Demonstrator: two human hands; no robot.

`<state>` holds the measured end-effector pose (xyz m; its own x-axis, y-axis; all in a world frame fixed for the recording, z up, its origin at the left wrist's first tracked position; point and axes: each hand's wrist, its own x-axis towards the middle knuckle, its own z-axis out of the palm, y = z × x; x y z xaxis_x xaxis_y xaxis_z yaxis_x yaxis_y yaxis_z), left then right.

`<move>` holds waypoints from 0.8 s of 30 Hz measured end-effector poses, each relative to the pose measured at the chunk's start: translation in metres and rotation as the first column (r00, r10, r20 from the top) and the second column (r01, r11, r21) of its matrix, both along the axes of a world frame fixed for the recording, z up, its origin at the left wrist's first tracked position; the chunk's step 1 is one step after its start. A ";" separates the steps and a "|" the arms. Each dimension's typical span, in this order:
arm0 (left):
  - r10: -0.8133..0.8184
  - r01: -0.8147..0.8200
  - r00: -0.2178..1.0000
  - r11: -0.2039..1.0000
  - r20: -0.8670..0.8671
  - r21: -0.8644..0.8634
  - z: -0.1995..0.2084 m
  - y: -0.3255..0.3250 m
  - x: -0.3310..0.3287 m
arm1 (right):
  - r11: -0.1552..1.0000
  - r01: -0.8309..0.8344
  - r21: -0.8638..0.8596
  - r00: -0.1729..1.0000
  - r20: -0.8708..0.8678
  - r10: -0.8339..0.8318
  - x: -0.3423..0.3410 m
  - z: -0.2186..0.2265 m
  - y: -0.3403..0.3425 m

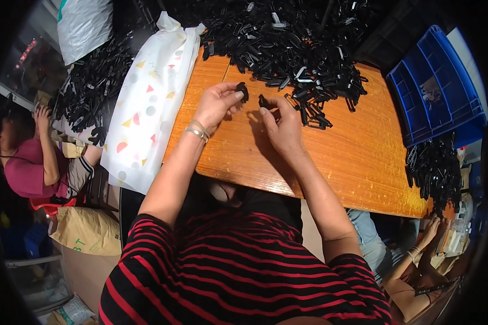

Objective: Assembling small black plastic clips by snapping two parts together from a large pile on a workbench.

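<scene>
Above the wooden tabletop, my left hand (217, 105) pinches a small dark piece (243, 91) between thumb and fingertips. A bracelet circles that wrist. Just to the right, my right hand (283, 125) is closed on another small black piece (263, 101). The two pieces are held apart from each other; their exact kind is too small to make out. Past my hands lies a large heap of black elongated plastic parts (287, 40), some with shiny faces. A few open, frame-like black parts (313, 115) spill from it near my right fingers.
A white patterned plastic sheet (141, 108) covers the table's left side. Blue crates (436, 86) stand at the right, above another black heap (436, 170). One person (32, 168) sits at far left by more black parts; a co-worker's hand (429, 232) shows at lower right.
</scene>
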<state>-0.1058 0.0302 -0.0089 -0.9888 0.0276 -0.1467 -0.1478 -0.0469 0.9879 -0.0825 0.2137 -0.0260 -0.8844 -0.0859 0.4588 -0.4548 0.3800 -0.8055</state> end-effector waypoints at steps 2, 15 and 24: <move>-0.038 0.047 0.995 0.994 -0.094 0.096 0.003 0.004 0.013 | 1.000 0.002 -0.003 1.000 -0.024 -0.002 0.003 0.007 -0.003; -0.043 0.061 0.972 0.995 -0.232 0.073 0.013 0.014 0.040 | 0.998 -0.034 0.043 0.987 -0.156 0.041 0.012 0.024 -0.011; 0.040 -0.029 0.945 0.999 -0.324 0.039 -0.007 0.031 0.057 | 0.986 0.066 0.151 0.977 -0.210 -0.033 0.031 0.005 -0.019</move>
<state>-0.0484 0.0608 -0.0163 -0.9831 -0.0084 0.1830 0.1830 -0.0803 0.9798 -0.0515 0.1942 -0.0206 -0.7770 -0.1294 0.6160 -0.5823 0.5195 -0.6253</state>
